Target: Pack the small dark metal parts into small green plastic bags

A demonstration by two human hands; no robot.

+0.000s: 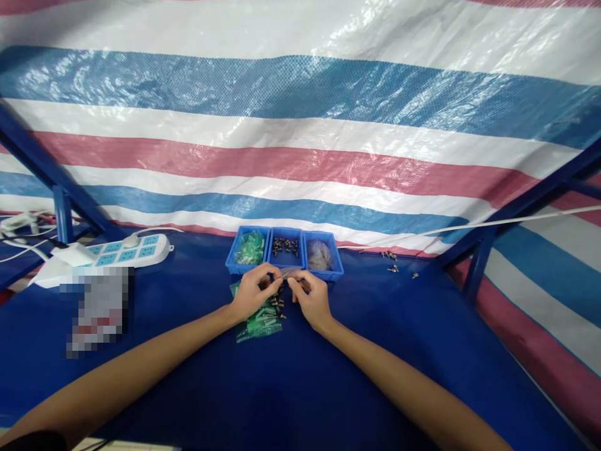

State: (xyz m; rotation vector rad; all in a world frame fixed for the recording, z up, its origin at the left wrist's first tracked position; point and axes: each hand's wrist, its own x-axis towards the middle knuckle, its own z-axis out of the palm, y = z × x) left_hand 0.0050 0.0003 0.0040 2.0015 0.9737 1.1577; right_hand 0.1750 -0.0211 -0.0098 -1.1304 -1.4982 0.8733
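My left hand (255, 292) and my right hand (312, 300) meet in front of the blue bins, thumbs and fingers pinched on a small, thin, pale piece (284, 274). Its kind is too small to make out. Below them a green plastic bag (257, 326) lies on the table with small tube-like pieces on it. Several small dark parts with metal ends (277, 303) lie beside the bag, partly under my left fingers. Behind the hands, the left bin (230, 263) holds green plastic, the middle bin (285, 232) similar dark parts, and the right bin (334, 274) a clear bag.
A white power strip (162, 249) with plugs and cables lies at the back left, near a blurred-out packet (101, 307). Loose small metal parts (393, 269) are scattered at the back right. Blue frame bars (479, 266) and a striped tarp (300, 88) bound the blue table (375, 338).
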